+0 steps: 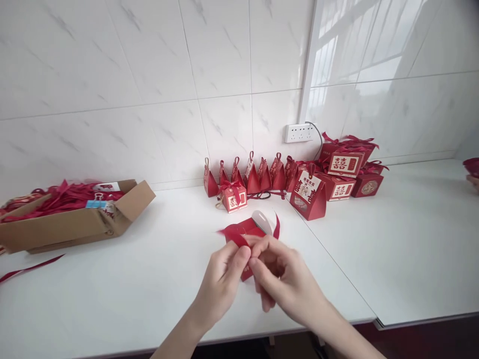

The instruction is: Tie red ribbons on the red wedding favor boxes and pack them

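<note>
Above the white table's front part, my left hand (pixel 227 272) pinches a dark red ribbon (pixel 238 238) between thumb and fingers. Touching it on the right, my right hand (pixel 275 269) has its thumb and forefinger pressed together at the same ribbon. A ribbon end sticks out to the left, and another stands up on the right. Just behind and beneath the hands is a red box (pixel 247 228) with an upright clear, rounded flap. The hands hide much of the box and the spot where the ribbon is gripped.
A cardboard box (pixel 71 230) of red ribbons lies at left, near a loose ribbon (pixel 32 268). Small red boxes (pixel 277 174) line the wall; others are stacked (pixel 346 164) at right. A power strip (pixel 299 133) is on the wall. Someone's fingers (pixel 473 182) show at the right edge.
</note>
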{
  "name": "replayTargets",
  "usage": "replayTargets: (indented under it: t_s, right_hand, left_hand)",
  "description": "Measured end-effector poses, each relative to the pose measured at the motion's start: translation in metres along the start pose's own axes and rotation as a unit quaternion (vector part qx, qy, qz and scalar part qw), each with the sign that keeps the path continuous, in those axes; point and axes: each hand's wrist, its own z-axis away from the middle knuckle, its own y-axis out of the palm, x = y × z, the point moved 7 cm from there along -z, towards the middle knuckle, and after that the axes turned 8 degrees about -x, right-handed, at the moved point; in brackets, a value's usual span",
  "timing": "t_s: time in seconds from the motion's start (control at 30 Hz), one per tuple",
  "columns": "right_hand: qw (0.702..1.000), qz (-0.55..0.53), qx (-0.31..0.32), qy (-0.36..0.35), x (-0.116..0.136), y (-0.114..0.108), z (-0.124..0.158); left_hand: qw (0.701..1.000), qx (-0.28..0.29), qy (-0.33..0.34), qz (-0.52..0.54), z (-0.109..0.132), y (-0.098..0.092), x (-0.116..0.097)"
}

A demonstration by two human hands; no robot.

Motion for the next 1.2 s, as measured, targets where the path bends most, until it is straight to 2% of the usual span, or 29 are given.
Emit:
replayTargets:
  t_s: [0.03, 0.13, 0.2, 0.27, 0.33, 0.37, 0.4, 0.43, 0.47, 0.5, 0.53, 0.57, 0.6, 0.67, 0.73, 0.97, 1.2]
  right_hand:
    - [1.000, -0.003, 0.011, 0.006, -0.005, 0.009, 0.006]
    - [0.999, -0.004, 0.024, 0.023, -0.021, 0.024, 0.015]
    - [0.997, 0.007, 0.056, 0.043, -0.026, 0.031, 0.022]
    - [0.991, 0.052, 0.116, 0.034, -0.021, 0.035, 0.030]
    - [0.982, 0.116, 0.149, -0.015, -0.008, 0.031, 0.033]
    - [0.978, 0.146, 0.140, -0.044, 0.000, 0.024, 0.030]
    - [0.976, 0.173, 0.112, -0.067, 0.006, 0.015, 0.023]
    - [0.974, 0.198, 0.073, -0.082, 0.011, 0.005, 0.012]
    - [0.970, 0.227, 0.030, -0.086, 0.013, -0.005, 0.000]
    - [0.961, 0.263, -0.017, -0.085, 0.013, -0.014, -0.014]
    - [0.950, 0.298, -0.051, -0.082, 0.013, -0.020, -0.028]
    - [0.941, 0.325, -0.068, -0.069, 0.009, -0.023, -0.040]
    - [0.937, 0.339, -0.073, -0.045, 0.004, -0.023, -0.051]
    - [0.939, 0.340, -0.059, 0.000, -0.007, -0.018, -0.067]
    - [0.948, 0.314, -0.035, 0.026, -0.014, -0.012, -0.074]
    - [0.982, 0.176, 0.046, 0.056, -0.025, -0.002, -0.070]
    - [0.991, 0.107, 0.044, 0.069, -0.022, 0.000, -0.063]
  left_hand:
    - [0.999, -0.009, -0.026, 0.018, 0.006, 0.001, 0.004]
    - [0.986, -0.084, -0.071, 0.128, 0.020, -0.007, 0.013]
    - [0.952, -0.133, -0.095, 0.260, 0.027, -0.020, 0.011]
    - [0.899, -0.173, -0.110, 0.388, 0.030, -0.041, -0.002]
    - [0.858, -0.221, -0.077, 0.456, 0.030, -0.074, -0.024]
    - [0.849, -0.252, -0.022, 0.463, 0.029, -0.094, -0.038]
    - [0.849, -0.283, 0.040, 0.444, 0.028, -0.112, -0.051]
    - [0.862, -0.308, 0.071, 0.397, 0.025, -0.124, -0.058]
    - [0.882, -0.331, 0.072, 0.327, 0.021, -0.129, -0.058]
    - [0.908, -0.336, 0.042, 0.246, 0.015, -0.127, -0.051]
    - [0.938, -0.306, -0.008, 0.165, 0.007, -0.117, -0.039]
    - [0.965, -0.242, -0.067, 0.081, -0.002, -0.100, -0.024]
    - [0.977, -0.188, -0.103, 0.005, -0.008, -0.084, -0.009]
    - [0.979, -0.113, -0.138, -0.101, -0.014, -0.058, 0.014]
    - [0.974, -0.091, -0.145, -0.151, -0.016, -0.044, 0.025]
    - [0.968, -0.091, -0.196, -0.127, -0.013, -0.038, 0.034]
    - [0.965, -0.082, -0.232, -0.089, -0.008, -0.036, 0.034]
